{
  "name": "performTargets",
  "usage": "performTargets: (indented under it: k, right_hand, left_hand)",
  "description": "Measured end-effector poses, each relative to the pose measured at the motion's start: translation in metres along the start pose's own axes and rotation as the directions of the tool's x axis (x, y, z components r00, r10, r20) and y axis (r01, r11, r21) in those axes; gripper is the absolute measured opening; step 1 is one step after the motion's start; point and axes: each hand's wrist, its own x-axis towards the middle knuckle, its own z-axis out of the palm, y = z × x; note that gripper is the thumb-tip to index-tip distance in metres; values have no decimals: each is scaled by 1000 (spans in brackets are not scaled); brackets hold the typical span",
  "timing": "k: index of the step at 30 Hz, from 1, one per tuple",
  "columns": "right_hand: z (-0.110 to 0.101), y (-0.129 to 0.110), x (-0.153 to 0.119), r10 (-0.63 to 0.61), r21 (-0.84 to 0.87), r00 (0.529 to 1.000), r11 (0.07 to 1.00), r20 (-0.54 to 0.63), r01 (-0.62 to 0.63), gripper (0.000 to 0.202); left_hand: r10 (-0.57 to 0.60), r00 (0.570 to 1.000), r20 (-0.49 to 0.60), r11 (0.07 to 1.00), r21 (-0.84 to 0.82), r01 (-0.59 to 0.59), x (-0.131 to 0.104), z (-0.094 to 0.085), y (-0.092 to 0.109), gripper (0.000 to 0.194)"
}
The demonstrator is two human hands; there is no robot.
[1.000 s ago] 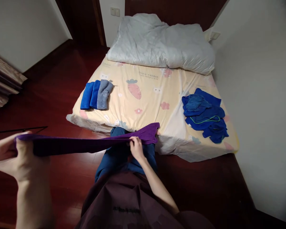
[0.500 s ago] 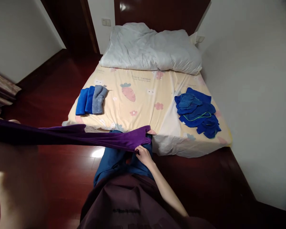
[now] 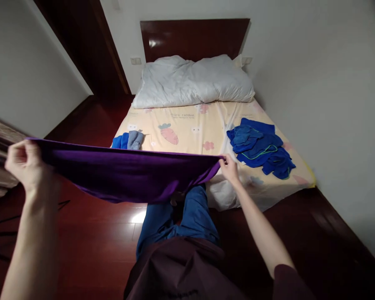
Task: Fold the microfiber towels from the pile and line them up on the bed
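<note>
Head view shows a purple cloth (image 3: 128, 171) stretched in the air between two bare hands, in front of the near edge of a bed. The left hand (image 3: 26, 164) has its grip clamped on the cloth's upper left corner, thumb and fingers pinched together over the fabric. The right hand (image 3: 230, 170) has its grip clamped on the upper right corner, the fingertips closed on a small bit of the edge. The upper edge runs taut and nearly straight, dipping slightly toward the right hand, while the lower edge sags in a loose curve above the person's blue trousers (image 3: 200, 212), with creases gathering near the right end.

Beyond the cloth, a pale yellow sheet (image 3: 187, 125) printed with a carrot and small pink shapes covers the bed. Two folded blue cloths (image 3: 124, 141) and a folded gray cloth (image 3: 135, 139) lie side by side on its left part, their lower portions hidden behind the purple fabric. On the right part sits a loose heap of blue cloths (image 3: 262, 146), a thin green cord (image 3: 264, 153) curving across it. A white duvet (image 3: 193, 81) is bunched at the far end, below a dark wooden headboard (image 3: 195, 37). Reddish-brown floor (image 3: 96, 250) surrounds the person's legs.
</note>
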Motion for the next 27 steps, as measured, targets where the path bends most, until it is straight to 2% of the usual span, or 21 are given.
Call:
performTargets:
  k: [1, 3, 5, 8, 10, 13, 16, 20, 24, 27]
  right_hand:
    - [-19, -5, 20, -18, -16, 999, 1000, -49, 17, 26]
    - [-57, -15, 52, -74, -92, 992, 994, -103, 64, 24]
    - [-91, -26, 75, -155, -195, 986, 971, -64, 140, 22]
    - [-132, -35, 92, -244, -334, 969, 910, 44, 245, 22]
    - [-152, -35, 94, -256, -405, 966, 879, 47, 253, 23]
    - [-174, -30, 92, -249, -486, 968, 851, -40, 199, 23]
    - [-191, -25, 86, -239, -547, 965, 825, -112, 141, 24]
    - [-212, -29, 77, -165, -559, 982, 825, -91, 87, 27]
    - [-224, -43, 68, -67, -503, 998, 863, -18, 49, 31]
    - [-225, -57, 65, -31, -521, 999, 854, -38, 7, 35]
  left_hand:
    - [-44, 995, -86, 998, -53, 39, 8, 8, -11, 39]
    - [-199, 967, -156, 973, -148, 177, 25, 29, -30, 38]
    - [-287, 952, -107, 948, -174, 266, 38, 51, -41, 37]
    - [-238, 970, -46, 966, -119, 231, 46, 76, -46, 33]
    - [-204, 979, -23, 976, -83, 201, 45, 85, -45, 33]
    - [-181, 983, 6, 982, -61, 181, 41, 93, -41, 36]
    - [-177, 984, 25, 984, -12, 177, 35, 95, -34, 49]
    - [-181, 964, 195, 983, 30, 179, 23, 91, -24, 74]
    - [-116, 959, 258, 993, 9, 118, 13, 87, -22, 65]
    - [-151, 948, 281, 987, -13, 161, 14, 91, -26, 52]
